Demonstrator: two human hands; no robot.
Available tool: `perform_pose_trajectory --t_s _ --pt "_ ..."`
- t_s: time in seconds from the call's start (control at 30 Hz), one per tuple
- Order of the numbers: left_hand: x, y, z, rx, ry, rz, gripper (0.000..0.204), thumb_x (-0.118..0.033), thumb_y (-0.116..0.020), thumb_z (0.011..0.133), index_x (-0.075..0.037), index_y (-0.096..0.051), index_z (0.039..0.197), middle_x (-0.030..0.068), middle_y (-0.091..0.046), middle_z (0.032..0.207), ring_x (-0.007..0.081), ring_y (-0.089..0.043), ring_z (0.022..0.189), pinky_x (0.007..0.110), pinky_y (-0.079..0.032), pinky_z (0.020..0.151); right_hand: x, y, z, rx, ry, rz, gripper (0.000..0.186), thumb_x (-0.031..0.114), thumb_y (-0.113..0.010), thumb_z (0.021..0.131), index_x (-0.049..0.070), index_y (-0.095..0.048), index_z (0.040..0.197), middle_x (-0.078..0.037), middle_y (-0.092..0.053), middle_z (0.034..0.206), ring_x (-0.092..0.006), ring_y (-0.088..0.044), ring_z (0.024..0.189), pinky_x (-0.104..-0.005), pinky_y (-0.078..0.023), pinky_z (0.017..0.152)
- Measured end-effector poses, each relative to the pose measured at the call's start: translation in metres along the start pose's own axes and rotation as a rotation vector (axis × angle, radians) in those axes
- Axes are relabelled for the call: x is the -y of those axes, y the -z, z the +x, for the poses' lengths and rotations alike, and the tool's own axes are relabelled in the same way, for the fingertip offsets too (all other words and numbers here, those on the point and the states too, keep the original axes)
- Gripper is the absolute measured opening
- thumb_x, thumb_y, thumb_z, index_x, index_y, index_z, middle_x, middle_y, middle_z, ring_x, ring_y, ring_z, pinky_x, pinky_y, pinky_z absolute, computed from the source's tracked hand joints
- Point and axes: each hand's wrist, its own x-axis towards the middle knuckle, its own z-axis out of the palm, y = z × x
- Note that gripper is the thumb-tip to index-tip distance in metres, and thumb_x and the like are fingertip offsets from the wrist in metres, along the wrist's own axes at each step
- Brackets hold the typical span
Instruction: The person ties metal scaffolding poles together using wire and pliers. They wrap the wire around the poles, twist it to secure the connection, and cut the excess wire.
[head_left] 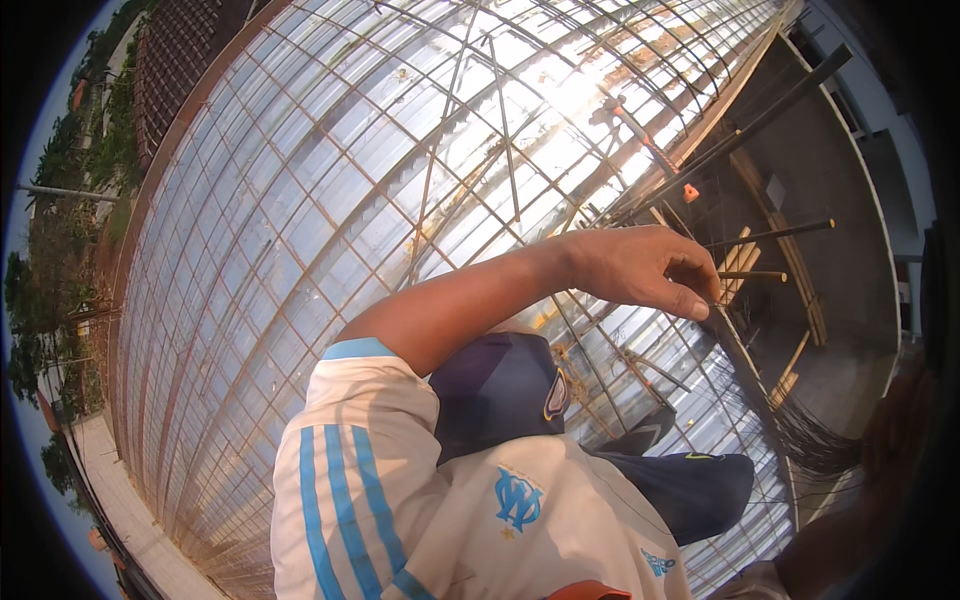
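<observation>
My left arm, in a white sleeve with blue stripes, reaches across to the right. My left hand is closed, thumb and fingers pinched at the upper end of a dark bundle of thin tie wire. The bundle hangs down along the edge of the metal decking. At the dim right rim, my right hand is a dark blur near the wire; its fingers cannot be made out. My bent legs in navy clothing are below the left arm.
A rusty rebar grid spreads over shiny corrugated decking. A hammer-like tool with an orange end lies beyond my left hand. Capped bars stick out over a drop with wooden poles. A tiled roof stands far left.
</observation>
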Motion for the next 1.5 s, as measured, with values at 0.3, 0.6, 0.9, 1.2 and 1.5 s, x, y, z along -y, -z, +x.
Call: perform_pose_trajectory --t_s 0.3,0.6,0.9,1.2,1.5 --pt "-0.038 -0.023 -0.061 -0.527 -0.325 0.028 0.058 -0.027 -0.071 0.082 0.002 -0.043 0.124 0.0134 -0.059 0.106 0.0204 -0.057 0.102 0.034 -0.045 0.089 0.056 -0.207 0.060 0.614 0.737 0.212 0.027 0.024 -0.051 0.098 -0.001 -0.058 0.106 0.006 -0.039 0.058 0.0003 -0.033 0.047 -0.0174 -0.025 0.040" --pt "-0.025 0.051 -0.135 -1.349 -0.018 0.575 0.016 -0.017 -0.053 0.095 -0.001 -0.055 0.099 -0.0033 -0.046 0.064 0.0048 -0.039 0.058 0.023 -0.032 0.052 0.095 -0.268 0.117 0.900 0.535 0.118 0.038 0.024 -0.038 0.098 -0.002 -0.056 0.118 -0.008 -0.058 0.093 -0.0165 -0.055 0.088 -0.0320 -0.047 0.076" --pt "0.000 0.022 -0.201 -1.353 0.291 0.753 0.024 -0.023 -0.057 0.092 0.001 -0.058 0.096 0.0109 -0.052 0.059 0.0178 -0.046 0.053 0.034 -0.040 0.054 0.008 -0.330 0.103 0.454 0.921 0.030 0.040 0.015 -0.065 0.083 0.004 -0.048 0.117 -0.020 -0.063 0.098 -0.0357 -0.063 0.091 -0.0418 -0.050 0.076" --pt "0.007 -0.010 -0.238 -1.120 0.683 0.467 0.032 -0.034 -0.066 0.083 -0.003 -0.060 0.086 0.0015 -0.048 0.066 0.0108 -0.044 0.066 0.029 -0.038 0.060 -0.037 -0.335 0.109 0.551 1.230 -0.276 0.009 0.013 -0.052 0.087 0.007 -0.059 0.085 -0.012 -0.054 0.081 -0.0305 -0.057 0.072 -0.0408 -0.046 0.065" --pt "0.010 -0.011 -0.261 -0.983 0.672 0.388 0.032 -0.034 -0.069 0.080 -0.003 -0.060 0.084 0.0001 -0.050 0.069 0.0107 -0.045 0.068 0.028 -0.038 0.061 -0.051 -0.345 0.108 0.649 1.158 -0.037 0.017 0.013 -0.052 0.088 0.007 -0.060 0.101 -0.013 -0.058 0.080 -0.0317 -0.059 0.076 -0.0408 -0.045 0.071"
